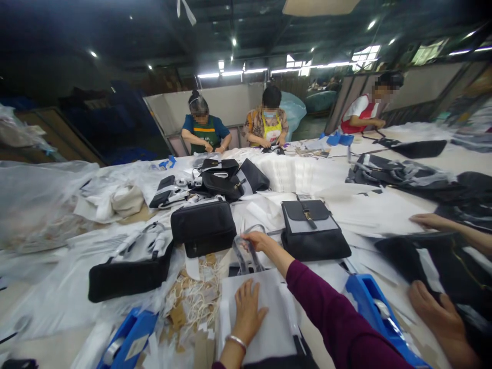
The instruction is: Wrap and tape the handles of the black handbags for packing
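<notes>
Handbag (280, 361) lies on the tabletop (309, 339) directly under my left hand (248, 315), a pale sheet (274, 307) covering most of its face and black showing along the near edge. My left fingers are spread open, palm down on that sheet, gripping nothing. Beyond them, my right fingers are closed on the plastic-wrapped handles (241, 260) of the handbag; I read the right hand (257, 241) as pinching.

Just left of my left fingers I see a pile of brown tags with white strings (197, 294), and nearer to me on that side a blue tape dispenser (132, 333). Beyond and left of the right fingers is a black bag (203, 223); farther left is another, the long black bag (126, 279). Right of the right fingers sits a flap bag (315, 246) with a grey band, and a second blue dispenser (374, 307) is past my right forearm. Farther right, another person's hands (442, 312) are at a blurred dark bag (453, 261). Well beyond my fingers are heaped black bags (221, 182), and three people work across the tabletop
</notes>
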`<state>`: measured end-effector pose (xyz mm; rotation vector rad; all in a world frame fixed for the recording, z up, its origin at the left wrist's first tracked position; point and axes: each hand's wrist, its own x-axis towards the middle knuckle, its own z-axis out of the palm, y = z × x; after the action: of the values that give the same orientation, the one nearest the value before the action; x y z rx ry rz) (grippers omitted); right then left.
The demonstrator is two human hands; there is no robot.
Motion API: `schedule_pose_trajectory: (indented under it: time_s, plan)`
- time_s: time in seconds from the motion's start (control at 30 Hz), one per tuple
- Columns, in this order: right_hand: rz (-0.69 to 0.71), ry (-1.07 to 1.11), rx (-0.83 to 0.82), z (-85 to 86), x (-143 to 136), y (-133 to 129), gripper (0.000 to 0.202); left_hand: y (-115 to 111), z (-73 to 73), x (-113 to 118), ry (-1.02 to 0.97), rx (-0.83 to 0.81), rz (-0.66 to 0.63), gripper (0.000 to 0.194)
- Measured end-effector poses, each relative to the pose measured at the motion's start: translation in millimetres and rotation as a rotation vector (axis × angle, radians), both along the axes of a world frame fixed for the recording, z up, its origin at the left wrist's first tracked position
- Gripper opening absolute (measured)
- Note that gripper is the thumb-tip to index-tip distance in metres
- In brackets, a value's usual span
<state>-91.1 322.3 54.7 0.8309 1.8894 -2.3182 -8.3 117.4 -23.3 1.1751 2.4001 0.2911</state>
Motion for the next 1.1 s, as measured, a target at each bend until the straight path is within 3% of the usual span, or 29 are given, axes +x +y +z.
schedule_pose_trajectory:
  time_s: [0.1, 0.23, 0.3, 0.37, 0.47, 0.57, 0.67, 0.8, 0.9, 1.0, 1.1]
  plan:
    - [0.066, 0.105, -0.062, 14.7, 36, -5, 0.02, 0, 3.4, 0, -0.014, 0.012, 0.018, 0.068]
    - [0.084, 0.364, -0.047, 22.7, 100, -19, 0.033, 1, 2.8, -3, -0.046, 0.099, 0.049, 0.068]
    - [0.068, 0.428, -0.012, 21.3, 124, -28, 0.033, 4, 12.2, -10, -0.126, 0.232, 0.113, 0.055]
    - [0.046, 0.443, 0.032, 18.7, 140, -37, 0.03, 11, 34.7, -20, -0.304, 0.486, 0.231, 0.038]
    - [0.031, 0.492, 0.122, 14.1, 151, -51, 0.022, 27, 87.5, -37, -0.793, 0.882, 0.391, 0.049]
    - [0.051, 0.507, 0.222, 9.7, 155, -62, 0.018, 43, 138.7, -50, -1.169, 0.986, 0.437, 0.049]
    - [0.136, 0.468, 0.247, 11.9, 160, -63, 0.017, 49, 167.2, -55, -1.212, 0.993, 0.437, 0.045]
    - [0.174, 0.562, -0.058, 39.1, 161, -46, 0.052, 48, 175.2, -45, -1.215, 1.048, 0.36, 0.038]
    - [0.15, 0.603, -0.259, 72.0, 153, -30, 0.047, 49, 175.3, -32, -1.265, 1.107, 0.28, 0.033]
    - [0.22, 0.558, -0.261, 102.1, 137, -19, 0.046, 54, 176.4, -25, -1.244, 1.145, 0.196, 0.028]
    - [0.278, 0.509, -0.162, 127.7, 121, -13, 0.042, 60, 175.4, -25, -1.135, 1.091, 0.137, 0.03]
